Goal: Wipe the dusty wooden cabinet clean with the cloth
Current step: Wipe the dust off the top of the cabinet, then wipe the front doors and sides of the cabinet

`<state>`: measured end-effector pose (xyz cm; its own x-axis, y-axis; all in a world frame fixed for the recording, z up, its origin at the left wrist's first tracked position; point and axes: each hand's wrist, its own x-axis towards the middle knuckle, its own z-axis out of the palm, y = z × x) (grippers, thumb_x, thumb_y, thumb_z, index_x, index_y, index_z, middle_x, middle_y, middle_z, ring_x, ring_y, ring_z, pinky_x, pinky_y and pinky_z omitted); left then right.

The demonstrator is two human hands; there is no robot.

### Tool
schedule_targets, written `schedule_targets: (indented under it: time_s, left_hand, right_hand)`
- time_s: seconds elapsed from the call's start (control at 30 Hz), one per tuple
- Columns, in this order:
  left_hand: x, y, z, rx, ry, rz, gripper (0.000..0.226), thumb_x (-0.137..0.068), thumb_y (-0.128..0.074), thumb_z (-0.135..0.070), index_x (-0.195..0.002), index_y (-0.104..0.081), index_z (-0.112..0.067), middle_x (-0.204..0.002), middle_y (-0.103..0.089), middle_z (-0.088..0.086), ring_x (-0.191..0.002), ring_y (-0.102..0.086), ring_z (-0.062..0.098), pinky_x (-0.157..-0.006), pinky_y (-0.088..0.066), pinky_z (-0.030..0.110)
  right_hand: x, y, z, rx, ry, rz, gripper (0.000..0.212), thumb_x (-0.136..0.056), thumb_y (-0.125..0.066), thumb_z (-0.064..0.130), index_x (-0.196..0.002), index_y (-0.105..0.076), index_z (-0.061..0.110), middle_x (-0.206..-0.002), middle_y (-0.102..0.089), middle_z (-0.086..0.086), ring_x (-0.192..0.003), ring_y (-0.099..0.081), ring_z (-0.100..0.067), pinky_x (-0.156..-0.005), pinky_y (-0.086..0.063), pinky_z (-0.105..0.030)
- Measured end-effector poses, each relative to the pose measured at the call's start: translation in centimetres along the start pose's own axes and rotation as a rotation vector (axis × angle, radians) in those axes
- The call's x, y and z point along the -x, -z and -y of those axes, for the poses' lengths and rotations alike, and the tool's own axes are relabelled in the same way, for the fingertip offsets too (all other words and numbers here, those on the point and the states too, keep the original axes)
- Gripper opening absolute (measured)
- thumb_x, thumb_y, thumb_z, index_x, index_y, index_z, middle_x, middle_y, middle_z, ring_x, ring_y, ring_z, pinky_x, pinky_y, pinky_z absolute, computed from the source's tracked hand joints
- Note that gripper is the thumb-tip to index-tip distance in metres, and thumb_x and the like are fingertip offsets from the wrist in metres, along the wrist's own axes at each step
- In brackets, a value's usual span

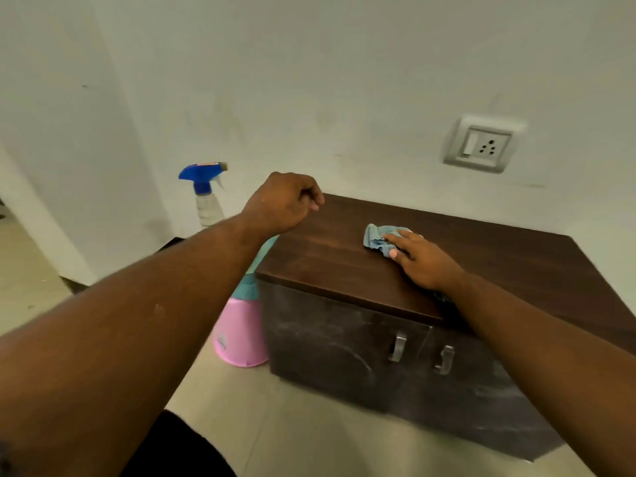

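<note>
A low dark wooden cabinet (330,256) stands against the wall, its two front doors streaked with pale dust. A crumpled light blue cloth (377,237) lies on the cabinet top near the middle. My right hand (423,259) rests flat on the cloth, pressing it against the wood, with part of the cloth hidden under the palm. My left hand (284,203) hovers over the cabinet's back left corner with its fingers curled in and nothing in it.
A spray bottle (206,197) with a blue trigger head stands left of the cabinet by the wall. A pink bucket (237,335) with something teal on it sits on the floor against the cabinet's left side. A wall socket (481,144) is above the cabinet.
</note>
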<state>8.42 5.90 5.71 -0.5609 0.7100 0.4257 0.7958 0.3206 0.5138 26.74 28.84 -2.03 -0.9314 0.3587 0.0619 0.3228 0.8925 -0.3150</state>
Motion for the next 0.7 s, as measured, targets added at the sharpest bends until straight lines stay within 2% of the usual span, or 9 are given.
schedule_targets:
  time_s: [0.13,0.33,0.4,0.47,0.53,0.63,0.7]
  left_hand:
    - [0.3,1.9,1.8,-0.036,0.061,-0.022,0.032,-0.088,-0.048,-0.002,-0.093,-0.076,-0.015,-0.087,-0.075,-0.006,-0.083,-0.067,0.002,-0.077,-0.048,0.012]
    - [-1.2,3.5,3.3,-0.091,-0.026,0.060,0.027,-0.088,-0.053,-0.003,-0.094,-0.077,-0.013,-0.086,-0.070,-0.009,-0.088,-0.069,0.009,-0.088,-0.056,0.029]
    - [-0.9,3.4,3.8,-0.085,-0.016,0.046,0.028,-0.088,-0.052,-0.003,-0.096,-0.077,-0.014,-0.085,-0.068,-0.010,-0.089,-0.069,0.010,-0.089,-0.056,0.030]
    - [0.0,2.8,5.2,-0.096,-0.001,0.058,0.029,-0.089,-0.050,-0.004,-0.095,-0.076,-0.016,-0.083,-0.067,-0.012,-0.089,-0.068,0.010,-0.088,-0.056,0.031]
    - [0.8,2.4,6.9,-0.122,0.018,0.094,0.029,-0.089,-0.051,-0.005,-0.094,-0.076,-0.019,-0.083,-0.067,-0.012,-0.088,-0.069,0.010,-0.085,-0.057,0.030]
    - [0.9,2.7,9.1,-0.102,0.081,0.060,0.027,-0.092,-0.053,-0.006,-0.095,-0.076,-0.019,-0.088,-0.070,-0.009,-0.089,-0.070,0.011,-0.085,-0.057,0.027]
    - [1.0,3.0,10.5,-0.085,0.124,0.028,0.025,-0.091,-0.054,-0.006,-0.095,-0.076,-0.018,-0.089,-0.071,-0.008,-0.088,-0.070,0.010,-0.084,-0.058,0.026]
  right_hand:
    - [-0.1,-1.5,5.4,-0.015,0.245,0.054,0.047,-0.104,-0.042,0.035,-0.151,-0.038,0.030,-0.159,-0.030,0.001,-0.147,-0.024,-0.018,-0.114,-0.015,-0.024]
    - [-0.1,-2.8,11.4,0.178,0.676,0.176,0.052,-0.103,-0.041,0.036,-0.153,-0.027,0.037,-0.163,-0.021,0.008,-0.150,-0.015,-0.011,-0.121,-0.019,-0.030]
    - [0.0,-3.5,13.3,0.232,0.861,0.188,0.049,-0.103,-0.045,0.034,-0.151,-0.038,0.030,-0.162,-0.026,0.002,-0.151,-0.017,-0.016,-0.122,-0.019,-0.031]
    - [0.0,-4.6,14.8,0.413,1.059,0.131,0.042,-0.103,-0.046,0.029,-0.144,-0.051,0.022,-0.158,-0.034,-0.003,-0.151,-0.019,-0.021,-0.123,-0.021,-0.037]
    - [-0.1,-6.7,15.5,0.540,1.085,0.057,0.041,-0.102,-0.043,0.021,-0.142,-0.052,0.017,-0.156,-0.037,-0.005,-0.150,-0.022,-0.024,-0.123,-0.020,-0.040]
    - [0.8,-10.0,15.6,0.689,0.945,0.036,0.054,-0.101,-0.039,0.014,-0.154,-0.028,0.012,-0.163,-0.016,-0.008,-0.152,-0.010,-0.025,-0.124,-0.008,-0.042]
    - [0.7,-12.3,15.9,0.734,0.969,0.022,0.054,-0.096,-0.039,0.014,-0.149,-0.038,0.005,-0.158,-0.030,-0.013,-0.148,-0.026,-0.026,-0.121,-0.016,-0.040]
